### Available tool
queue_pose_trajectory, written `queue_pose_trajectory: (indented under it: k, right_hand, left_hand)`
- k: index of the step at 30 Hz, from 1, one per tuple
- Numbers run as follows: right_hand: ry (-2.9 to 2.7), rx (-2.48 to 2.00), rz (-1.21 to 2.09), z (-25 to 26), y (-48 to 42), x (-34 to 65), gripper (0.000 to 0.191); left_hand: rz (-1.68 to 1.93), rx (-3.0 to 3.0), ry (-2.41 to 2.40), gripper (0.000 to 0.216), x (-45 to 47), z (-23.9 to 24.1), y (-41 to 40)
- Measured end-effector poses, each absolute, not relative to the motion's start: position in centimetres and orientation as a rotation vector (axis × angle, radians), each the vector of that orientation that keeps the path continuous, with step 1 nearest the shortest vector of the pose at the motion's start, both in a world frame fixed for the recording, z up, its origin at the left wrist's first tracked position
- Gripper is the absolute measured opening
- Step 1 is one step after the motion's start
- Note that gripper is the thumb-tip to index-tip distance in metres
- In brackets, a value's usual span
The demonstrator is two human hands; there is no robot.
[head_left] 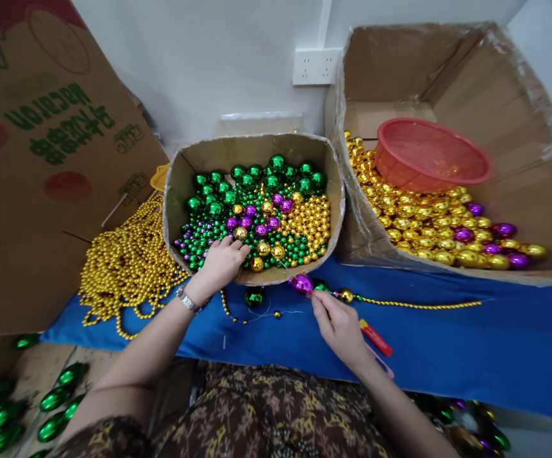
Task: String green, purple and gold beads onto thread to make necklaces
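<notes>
Over the near left part of a cardboard box (257, 275) of shiny beads reaches my left hand (226, 259). Its fingers are bent down together among small green and purple beads, and what the fingertips hold is hidden. My right hand (337, 321) pinches the strand at a purple ball (301, 284), just in front of the box. A thin thread runs from this ball toward the box. To its right, the strand carries a green ball (321, 286), a gold ball (345, 295) and a row of small gold beads (419, 305) lying on the blue cloth.
A loose green ball (254, 296) and a small gold bead (277, 314) lie on the blue cloth (448, 343), near a red lighter (376, 338). Gold bead strings (128, 261) are heaped left. A red basket (428, 172) sits on gold balls in the large right carton (495, 146).
</notes>
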State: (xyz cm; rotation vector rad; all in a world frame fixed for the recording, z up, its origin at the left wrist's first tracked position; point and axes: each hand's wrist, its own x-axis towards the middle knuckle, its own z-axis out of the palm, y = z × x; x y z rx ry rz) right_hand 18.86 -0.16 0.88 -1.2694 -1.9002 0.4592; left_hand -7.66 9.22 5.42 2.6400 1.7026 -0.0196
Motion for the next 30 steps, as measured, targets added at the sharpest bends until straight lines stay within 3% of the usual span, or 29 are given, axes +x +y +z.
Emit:
queue_pose_trajectory:
  k: [9,16,19,24,27,30]
  right_hand:
    - [-1.9,-1.245,0.481,0.6,-0.3,18.7,0.019]
    - [-1.905,-1.235,0.462,0.7,-0.3,18.5,0.021]
    - [-1.904,-1.234,0.459,0.7,-0.3,18.6,0.021]
    - [-1.916,-1.24,0.477,0.7,-0.2,18.3,0.022]
    - [-1.924,-1.235,0.477,0.8,0.0,18.0,0.022]
    - [-1.929,-1.216,0.453,1.1,0.1,17.8,0.022]
  left_hand:
    - [-0.416,2.791,1.627,0.018,-7.1,6.1,8.8]
    - [-0.274,2.759,1.617,0.021,-6.8,5.7,9.2]
    - [0.002,2.632,1.637,0.017,-7.3,5.6,9.4]
    - [0.949,1.76,1.398,0.021,-7.5,6.0,9.1]
    - [1.085,1.128,1.117,0.029,-6.7,6.3,8.4]
    - [1.074,0.875,1.013,0.029,-5.9,6.5,7.7]
